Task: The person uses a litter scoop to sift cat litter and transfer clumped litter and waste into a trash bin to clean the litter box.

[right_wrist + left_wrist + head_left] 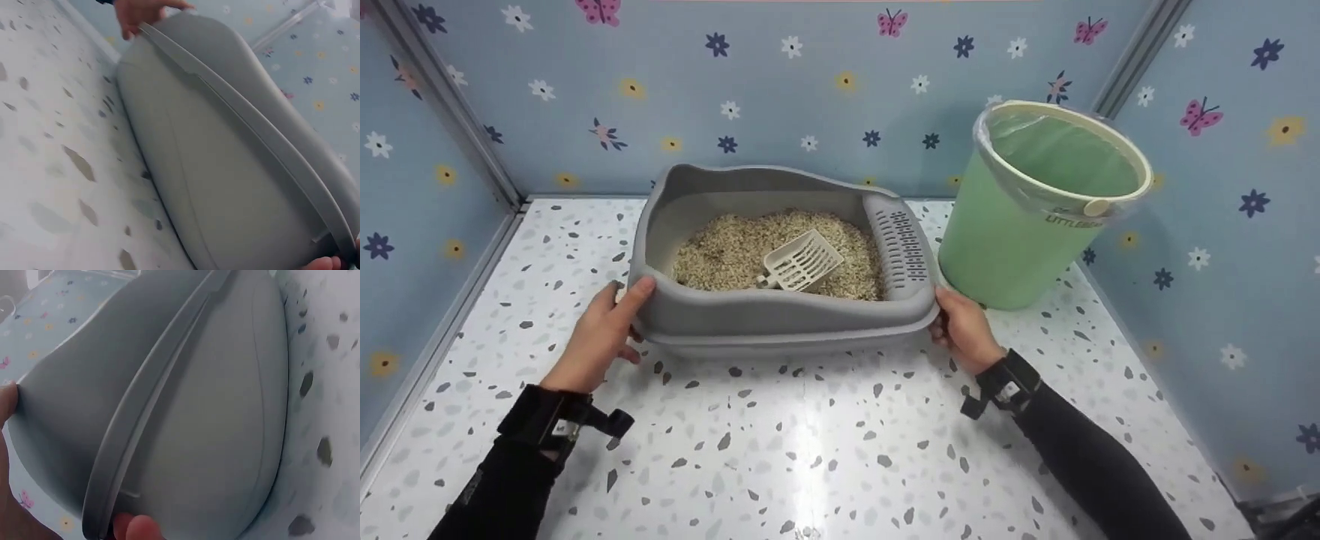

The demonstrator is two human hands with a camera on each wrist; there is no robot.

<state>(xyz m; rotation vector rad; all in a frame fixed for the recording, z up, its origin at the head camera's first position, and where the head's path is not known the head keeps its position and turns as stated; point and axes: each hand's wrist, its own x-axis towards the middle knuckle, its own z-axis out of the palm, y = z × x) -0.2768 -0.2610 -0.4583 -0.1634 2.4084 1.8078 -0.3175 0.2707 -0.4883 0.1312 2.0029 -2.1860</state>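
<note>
A grey litter box [780, 319] with raised, curved walls stands on the speckled surface near the back wall. Inside it, a beige slotted litter scoop [804, 262] lies tilted on tan granular litter [720, 255]. My left hand [598, 330] grips the box's left front corner. Its thumb presses the upper wall and its fingertips [143, 527] come under the protruding lip in the left wrist view. At the right front corner my right hand [966, 330] holds the box's edge, with fingers [323, 263] curled beneath the lip.
A green trash bin [1012, 232] lined with a clear bag stands right behind my right hand, close to the box. Flowered blue panels [810, 97] enclose the back and both sides. The white speckled surface [780, 450] extends in front of the box.
</note>
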